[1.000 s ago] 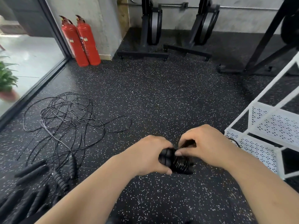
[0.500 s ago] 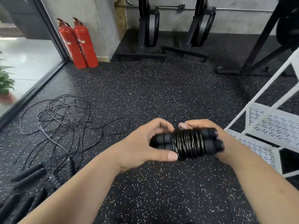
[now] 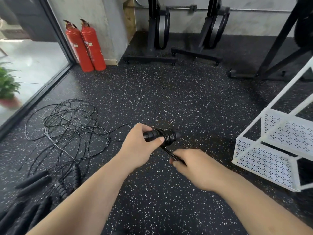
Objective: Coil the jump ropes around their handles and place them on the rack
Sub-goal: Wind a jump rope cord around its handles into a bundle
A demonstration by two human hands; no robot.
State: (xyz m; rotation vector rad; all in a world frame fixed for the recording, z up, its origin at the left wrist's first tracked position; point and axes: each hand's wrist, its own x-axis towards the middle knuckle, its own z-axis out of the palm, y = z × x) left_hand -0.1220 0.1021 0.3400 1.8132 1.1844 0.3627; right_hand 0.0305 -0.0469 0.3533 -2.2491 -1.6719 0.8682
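Left hand (image 3: pixel 138 147) grips the coiled jump rope (image 3: pixel 163 135) at its handle end, fingers + thumb curled round it, held above the speckled floor (image 3: pixel 169 99) approx mid-frame. The rope is wound in tight black turns round the paired handles. A short rope end (image 3: pixel 166 150) runs taut from the bundle's underside down to the right hand (image 3: pixel 194 167), which pinches it btw thumb & fingers, just below and right of the bundle. White perforated rack (image 3: pixel 264 160) stands at right, near the hands but not touching. On the floor at left: a tangle of loose ropes (image 3: pixel 67 124), w/ more black handles (image 3: pixel 33 181) at the lower-left corner, blurred. Bg: two red fire extinguishers (image 3: pixel 86 46) against the wall by the glass, a potted plant (image 3: pixel 7 85) beyond the glass, black machines (image 3: pixel 159 28) along the back wall.
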